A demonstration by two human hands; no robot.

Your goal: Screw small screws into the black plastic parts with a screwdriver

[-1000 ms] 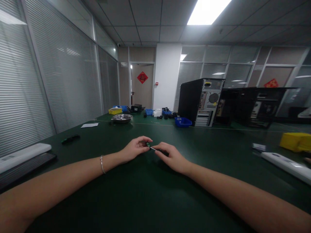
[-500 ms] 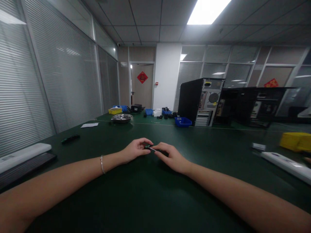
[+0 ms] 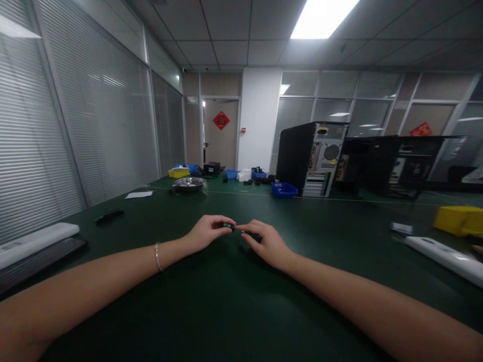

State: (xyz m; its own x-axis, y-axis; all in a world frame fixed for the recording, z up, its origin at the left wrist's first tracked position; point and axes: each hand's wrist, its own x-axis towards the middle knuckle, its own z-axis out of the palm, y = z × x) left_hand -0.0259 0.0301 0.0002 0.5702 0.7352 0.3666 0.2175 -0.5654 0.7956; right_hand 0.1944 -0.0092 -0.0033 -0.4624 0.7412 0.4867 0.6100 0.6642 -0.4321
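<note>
Hands at frame centre, two of them, both the person's own. Left hand (image 3: 206, 232) pinches the green end of one small screwdriver (image 3: 231, 227); right hand (image 3: 264, 241) lies palm down just beside it, fingertips (image 3: 245, 233) meeting the tool's thin tip, so both hands are closed narrow on the same item. Whether something small sits under the right fingers: cannot tell. One thin bracelet (image 3: 157, 256) on the left wrist.

Screwdriver is low over the dark green surface (image 3: 226, 301), mid-frame, between the two hands.

Around: one white bar (image 3: 35, 239) and one dark flat slab (image 3: 37, 261) at left edge; one small black tool (image 3: 109, 216) left of centre, well apart from the hands; one sheet of paper (image 3: 139, 194) and one metal dish (image 3: 189, 183) further back. Bins at the back: one yellow (image 3: 178, 172), three blue ones counted, nearest (image 3: 284, 189). Two open computer cases, one upright (image 3: 311, 157), one wider (image 3: 392, 165) to its right. Right edge: one yellow box (image 3: 458, 220), one white strip (image 3: 441, 254). Two red door signs, one (image 3: 221, 120) centre back.

Nothing lies between the camera and the hands; the forearms run in from the lower corners.
</note>
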